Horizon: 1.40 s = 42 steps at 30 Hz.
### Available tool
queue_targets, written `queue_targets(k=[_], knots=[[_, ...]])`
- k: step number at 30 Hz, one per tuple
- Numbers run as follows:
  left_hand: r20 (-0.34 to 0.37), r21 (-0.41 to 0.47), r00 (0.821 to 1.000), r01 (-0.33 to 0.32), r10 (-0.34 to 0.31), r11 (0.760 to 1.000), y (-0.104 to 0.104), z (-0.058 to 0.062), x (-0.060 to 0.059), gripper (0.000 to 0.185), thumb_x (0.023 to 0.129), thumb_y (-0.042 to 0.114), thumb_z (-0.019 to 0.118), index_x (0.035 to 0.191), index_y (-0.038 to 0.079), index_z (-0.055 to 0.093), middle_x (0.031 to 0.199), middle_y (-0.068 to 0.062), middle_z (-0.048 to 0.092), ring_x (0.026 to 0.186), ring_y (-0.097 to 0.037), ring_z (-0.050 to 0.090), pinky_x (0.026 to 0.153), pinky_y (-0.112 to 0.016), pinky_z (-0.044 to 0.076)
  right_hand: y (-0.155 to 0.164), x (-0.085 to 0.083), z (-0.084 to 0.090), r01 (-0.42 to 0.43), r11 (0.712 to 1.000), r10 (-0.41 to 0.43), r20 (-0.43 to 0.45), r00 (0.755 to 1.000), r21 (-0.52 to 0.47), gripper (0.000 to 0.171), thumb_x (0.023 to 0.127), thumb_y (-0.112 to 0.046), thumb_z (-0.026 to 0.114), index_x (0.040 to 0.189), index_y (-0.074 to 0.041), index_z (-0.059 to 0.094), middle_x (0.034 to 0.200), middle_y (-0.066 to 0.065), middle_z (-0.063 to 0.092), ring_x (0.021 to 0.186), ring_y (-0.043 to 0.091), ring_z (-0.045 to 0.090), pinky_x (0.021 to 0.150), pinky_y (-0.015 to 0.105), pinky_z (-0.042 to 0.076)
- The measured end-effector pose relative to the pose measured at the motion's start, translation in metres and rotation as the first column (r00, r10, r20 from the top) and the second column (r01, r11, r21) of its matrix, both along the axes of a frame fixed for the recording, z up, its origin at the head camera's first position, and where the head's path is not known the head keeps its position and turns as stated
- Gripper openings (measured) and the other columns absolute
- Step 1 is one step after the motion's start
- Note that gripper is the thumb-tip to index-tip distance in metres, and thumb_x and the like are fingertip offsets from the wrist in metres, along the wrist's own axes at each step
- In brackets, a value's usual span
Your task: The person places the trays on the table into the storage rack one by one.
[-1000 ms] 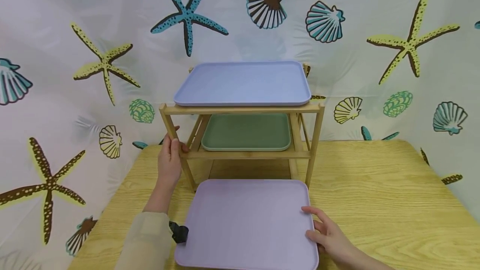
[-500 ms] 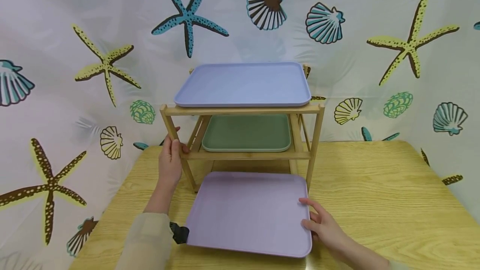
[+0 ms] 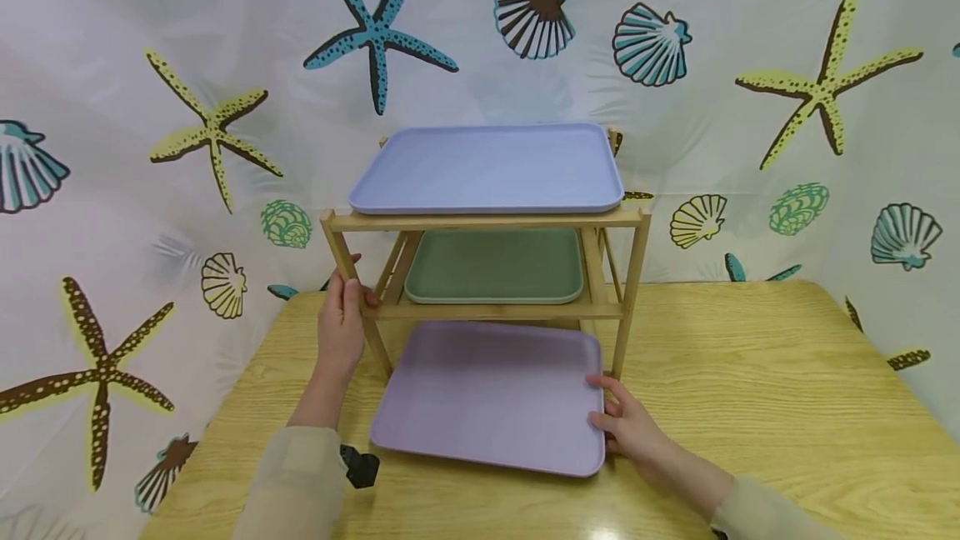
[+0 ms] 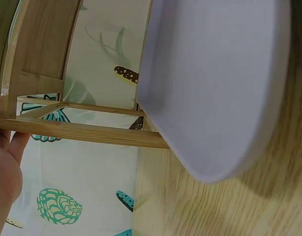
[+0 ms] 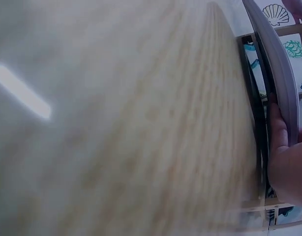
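My right hand (image 3: pixel 626 423) pinches the right rim of a lavender tray (image 3: pixel 491 398), thumb and index finger on top and other fingers underneath. The tray slants a little, its far end between the front legs of a wooden rack (image 3: pixel 487 312), below the middle level. In the right wrist view, fingers (image 5: pixel 276 125) show under the tray's edge. My left hand (image 3: pixel 341 323) grips the rack's front left leg where the middle rail meets it. A blue tray (image 3: pixel 487 169) lies on the rack's top level, and a green tray (image 3: pixel 495 267) on the middle one.
The rack stands on a wood-grain table (image 3: pixel 750 390). Behind and beside it hangs a white sheet (image 3: pixel 480 90) printed with starfish and shells. A black wrist device (image 3: pixel 360 467) sticks out from my left sleeve, near the tray's front left corner.
My right hand has pushed the lavender tray forward, its far end moving in under the rack's middle level. The tray has turned slightly. My left hand has stayed on the rack leg.
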<state>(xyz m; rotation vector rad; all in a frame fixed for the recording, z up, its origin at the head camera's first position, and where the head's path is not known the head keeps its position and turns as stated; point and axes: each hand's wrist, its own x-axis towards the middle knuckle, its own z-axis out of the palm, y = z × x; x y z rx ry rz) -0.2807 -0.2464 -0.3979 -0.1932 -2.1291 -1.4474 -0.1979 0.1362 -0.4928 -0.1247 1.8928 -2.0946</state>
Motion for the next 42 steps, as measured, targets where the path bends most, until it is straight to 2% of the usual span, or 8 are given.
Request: queue_targets(k=[6, 10, 15, 19, 22, 26, 32, 42], knots=[[-0.01, -0.007, 1.0, 0.011, -0.011, 1.0, 0.01, 0.017, 0.015, 0.039, 0.108, 0.022, 0.03, 0.142, 0.008, 0.043, 0.086, -0.025, 0.054, 0.085, -0.028, 0.058, 0.081, -0.03, 0.044, -0.007, -0.013, -0.002, 0.047, 0.999, -0.047, -0.016, 0.999, 0.002, 0.05, 0.097, 0.005, 0.048, 0.143, 0.002, 0.031, 0.117, 0.023, 0.055, 0.09, 0.021, 0.062, 0.073, 0.039, 0.054], [-0.021, -0.014, 1.0, 0.014, -0.015, 1.0, 0.017, 0.028, 0.025, 0.039, 0.108, 0.019, 0.03, 0.141, 0.003, 0.043, 0.085, -0.028, 0.053, 0.084, -0.029, 0.058, 0.08, -0.03, 0.045, -0.009, -0.013, -0.002, 0.075, 0.997, -0.073, -0.047, 0.996, 0.026, 0.049, 0.096, 0.003, 0.053, 0.141, 0.005, 0.034, 0.12, 0.028, 0.053, 0.095, 0.023, 0.061, 0.076, 0.039, 0.054], [-0.013, -0.007, 1.0, 0.021, -0.021, 1.0, 0.02, 0.032, 0.028, 0.039, 0.108, 0.019, 0.03, 0.141, 0.003, 0.043, 0.087, -0.029, 0.053, 0.086, -0.034, 0.057, 0.081, -0.032, 0.045, -0.006, 0.003, -0.002, -0.014, 0.995, 0.029, -0.151, 0.988, 0.1, 0.061, 0.087, 0.005, 0.067, 0.138, 0.013, 0.034, 0.12, 0.034, 0.052, 0.095, 0.028, 0.061, 0.074, 0.034, 0.054], [-0.007, -0.007, 1.0, 0.02, -0.02, 1.0, 0.02, 0.033, 0.027, 0.039, 0.108, 0.02, 0.03, 0.141, 0.004, 0.043, 0.087, -0.03, 0.053, 0.086, -0.036, 0.056, 0.081, -0.033, 0.044, -0.003, 0.019, -0.001, -0.115, 0.986, 0.132, -0.146, 0.98, 0.122, 0.066, 0.081, 0.006, 0.073, 0.135, 0.012, 0.036, 0.109, 0.021, 0.057, 0.078, 0.02, 0.061, 0.061, 0.029, 0.052], [-0.007, -0.01, 1.0, 0.011, -0.011, 1.0, 0.019, 0.034, 0.027, 0.039, 0.108, 0.02, 0.03, 0.141, 0.005, 0.043, 0.087, -0.029, 0.053, 0.086, -0.035, 0.056, 0.081, -0.031, 0.044, -0.003, 0.027, 0.0, -0.137, 0.979, 0.16, -0.149, 0.976, 0.151, 0.059, 0.082, 0.003, 0.073, 0.131, 0.01, 0.042, 0.102, 0.011, 0.059, 0.071, 0.016, 0.061, 0.055, 0.027, 0.05], [-0.006, -0.01, 1.0, 0.007, -0.007, 1.0, 0.019, 0.035, 0.026, 0.038, 0.108, 0.019, 0.03, 0.14, 0.005, 0.044, 0.087, -0.029, 0.053, 0.086, -0.036, 0.056, 0.081, -0.032, 0.044, -0.005, 0.029, 0.001, -0.09, 0.972, 0.129, -0.179, 0.975, 0.215, 0.041, 0.085, 0.0, 0.072, 0.12, 0.007, 0.053, 0.093, 0.006, 0.062, 0.069, 0.015, 0.06, 0.051, 0.026, 0.048], [0.006, -0.008, 1.0, 0.016, -0.016, 1.0, 0.018, 0.034, 0.026, 0.039, 0.108, 0.019, 0.03, 0.141, 0.004, 0.043, 0.087, -0.031, 0.054, 0.085, -0.037, 0.056, 0.079, -0.033, 0.045, -0.007, 0.021, 0.0, 0.042, 0.96, 0.013, -0.194, 0.981, 0.275, 0.015, 0.092, -0.002, 0.064, 0.105, 0.004, 0.059, 0.075, 0.005, 0.06, 0.061, 0.016, 0.058, 0.042, 0.023, 0.042], [0.035, -0.011, 0.999, 0.002, -0.002, 1.0, 0.018, 0.032, 0.029, 0.039, 0.108, 0.02, 0.03, 0.142, 0.006, 0.042, 0.089, -0.031, 0.054, 0.087, -0.035, 0.056, 0.081, -0.032, 0.044, -0.016, -0.001, -0.001, 0.173, 0.934, -0.113, -0.2, 0.973, 0.314, 0.009, 0.097, -0.001, 0.055, 0.106, -0.002, 0.055, 0.063, 0.007, 0.062, 0.043, 0.015, 0.053, 0.037, 0.021, 0.033]])
